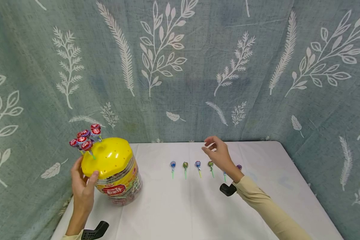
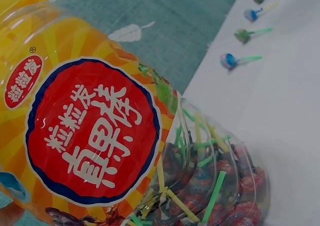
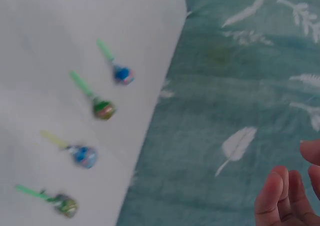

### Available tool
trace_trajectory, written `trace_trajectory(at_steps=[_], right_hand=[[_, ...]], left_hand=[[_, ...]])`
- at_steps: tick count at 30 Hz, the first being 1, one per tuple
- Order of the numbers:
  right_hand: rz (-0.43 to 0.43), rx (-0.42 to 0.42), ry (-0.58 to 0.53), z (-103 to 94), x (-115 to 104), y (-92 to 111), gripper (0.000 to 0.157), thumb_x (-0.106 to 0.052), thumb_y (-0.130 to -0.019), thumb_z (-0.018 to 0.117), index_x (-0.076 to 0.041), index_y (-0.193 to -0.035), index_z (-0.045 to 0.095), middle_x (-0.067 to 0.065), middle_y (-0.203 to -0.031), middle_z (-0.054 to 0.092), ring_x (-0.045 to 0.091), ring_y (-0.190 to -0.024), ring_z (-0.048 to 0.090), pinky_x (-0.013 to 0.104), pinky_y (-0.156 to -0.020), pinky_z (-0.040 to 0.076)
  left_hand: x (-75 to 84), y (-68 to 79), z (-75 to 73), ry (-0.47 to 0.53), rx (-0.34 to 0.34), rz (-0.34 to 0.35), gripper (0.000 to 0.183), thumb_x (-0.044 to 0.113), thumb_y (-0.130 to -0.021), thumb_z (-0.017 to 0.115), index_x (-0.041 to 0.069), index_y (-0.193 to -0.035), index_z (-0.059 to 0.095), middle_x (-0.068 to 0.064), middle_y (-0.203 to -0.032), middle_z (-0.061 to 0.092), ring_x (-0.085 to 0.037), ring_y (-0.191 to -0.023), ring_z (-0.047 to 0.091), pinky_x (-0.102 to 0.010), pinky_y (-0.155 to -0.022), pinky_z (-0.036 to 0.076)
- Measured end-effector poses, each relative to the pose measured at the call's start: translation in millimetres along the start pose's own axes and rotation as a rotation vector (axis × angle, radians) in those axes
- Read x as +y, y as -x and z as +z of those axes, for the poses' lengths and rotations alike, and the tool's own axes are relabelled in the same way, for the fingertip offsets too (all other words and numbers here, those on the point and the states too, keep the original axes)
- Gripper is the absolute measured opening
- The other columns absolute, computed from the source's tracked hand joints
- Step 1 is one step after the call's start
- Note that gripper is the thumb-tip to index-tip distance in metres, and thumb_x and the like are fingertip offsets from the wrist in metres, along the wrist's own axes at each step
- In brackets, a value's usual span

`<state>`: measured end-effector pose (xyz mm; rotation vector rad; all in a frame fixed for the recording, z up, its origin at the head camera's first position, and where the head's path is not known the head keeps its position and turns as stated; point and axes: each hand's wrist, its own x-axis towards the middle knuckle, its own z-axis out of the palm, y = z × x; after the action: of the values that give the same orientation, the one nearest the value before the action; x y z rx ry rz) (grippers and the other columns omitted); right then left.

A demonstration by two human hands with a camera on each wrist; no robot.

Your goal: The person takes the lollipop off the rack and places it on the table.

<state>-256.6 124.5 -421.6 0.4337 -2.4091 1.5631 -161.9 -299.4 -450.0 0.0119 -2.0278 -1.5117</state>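
A big clear candy jar with a yellow lid stands on the left of the table, lollipops and sticks visible through its wall. Several red and purple lollipops stick up from the lid's left part. My left hand grips the jar's near left side just under the lid, thumb at the rim. In the left wrist view the jar's printed label fills much of the frame. My right hand, fingers loosely bent and holding nothing, hovers above the right part of a row of lollipops.
The row includes a blue lollipop at its left end and a purple one partly behind the right wrist. A white cloth covers the table. Behind it hangs a grey-green leaf-patterned curtain.
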Motion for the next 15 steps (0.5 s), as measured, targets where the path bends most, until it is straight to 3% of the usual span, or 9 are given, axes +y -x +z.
trace_trajectory(at_steps=[7, 15], right_hand=[[-0.107, -0.054, -0.079, 6.7, -73, -6, 0.018, 0.001, -0.087, 0.063, 0.004, -0.104, 0.058, 0.024, -0.097, 0.058, 0.035, -0.081, 0.059, 0.033, -0.065, 0.046], [-0.186, -0.12, -0.134, 25.7, -113, -18, 0.019, 0.002, -0.087, 0.062, 0.004, -0.106, 0.057, 0.024, -0.098, 0.059, 0.033, -0.082, 0.061, 0.028, -0.06, 0.046]], left_hand=[[-3.7, 0.6, 3.6, 0.005, 0.012, 0.005, 0.066, 0.011, -0.088, 0.05, 0.022, -0.148, 0.025, -0.002, -0.149, 0.029, -0.014, -0.129, 0.032, -0.022, -0.102, 0.027], [-10.6, 3.3, 8.4, 0.021, 0.057, 0.04, 0.066, 0.011, -0.087, 0.049, 0.021, -0.149, 0.026, -0.002, -0.147, 0.031, -0.015, -0.125, 0.036, -0.019, -0.098, 0.03]])
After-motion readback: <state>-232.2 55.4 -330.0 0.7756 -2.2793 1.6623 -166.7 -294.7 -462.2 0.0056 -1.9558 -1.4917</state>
